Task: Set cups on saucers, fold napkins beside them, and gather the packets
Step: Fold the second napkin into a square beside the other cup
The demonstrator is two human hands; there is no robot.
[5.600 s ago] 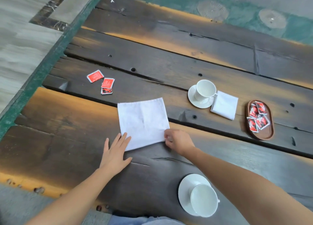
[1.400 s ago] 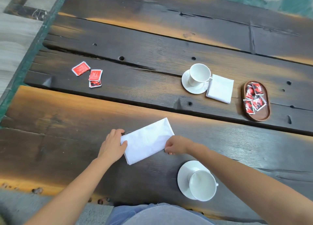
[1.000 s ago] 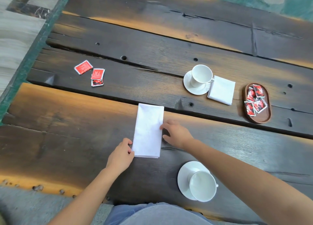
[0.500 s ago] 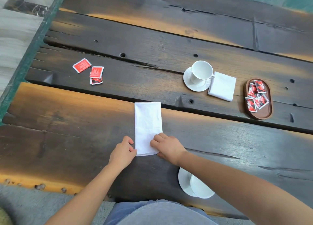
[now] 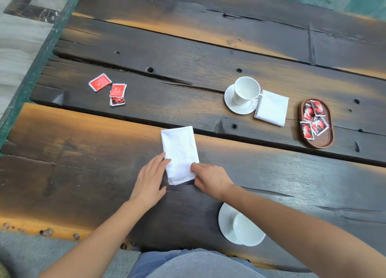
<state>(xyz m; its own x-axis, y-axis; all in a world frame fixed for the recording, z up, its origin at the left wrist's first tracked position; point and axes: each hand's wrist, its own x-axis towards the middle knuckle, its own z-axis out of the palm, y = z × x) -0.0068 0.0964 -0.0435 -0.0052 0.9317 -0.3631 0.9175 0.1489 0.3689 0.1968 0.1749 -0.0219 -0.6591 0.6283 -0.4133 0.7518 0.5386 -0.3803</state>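
On the near plank of a dark, weathered wooden bench (image 5: 271, 173), a person's two bare hands work a white napkin (image 5: 179, 150) folded into a long narrow strip that runs away from the body. The left hand (image 5: 149, 180) lies flat and spread, its fingertips pressing the strip's left edge, while the right hand (image 5: 211, 178) pinches the near right corner between thumb and fingers. Just near and to the right, partly hidden beneath the right forearm, a white cup (image 5: 248, 229) stands on its saucer (image 5: 225, 223) close to the bench's near edge. On the plank beyond, toward the right, a second white cup (image 5: 246, 89) sits upright on a second saucer (image 5: 231, 104), with a second napkin (image 5: 271, 110) folded square and touching that saucer's right side. Farther right, an oval brown wooden tray (image 5: 319, 144) holds several red packets (image 5: 313, 121) in a loose heap. Well apart on the far left of the same plank, three more red packets (image 5: 108, 88) lie loose on the wood, two of them overlapping and one just to their left. Blue denim (image 5: 188, 265) shows at the bottom edge.
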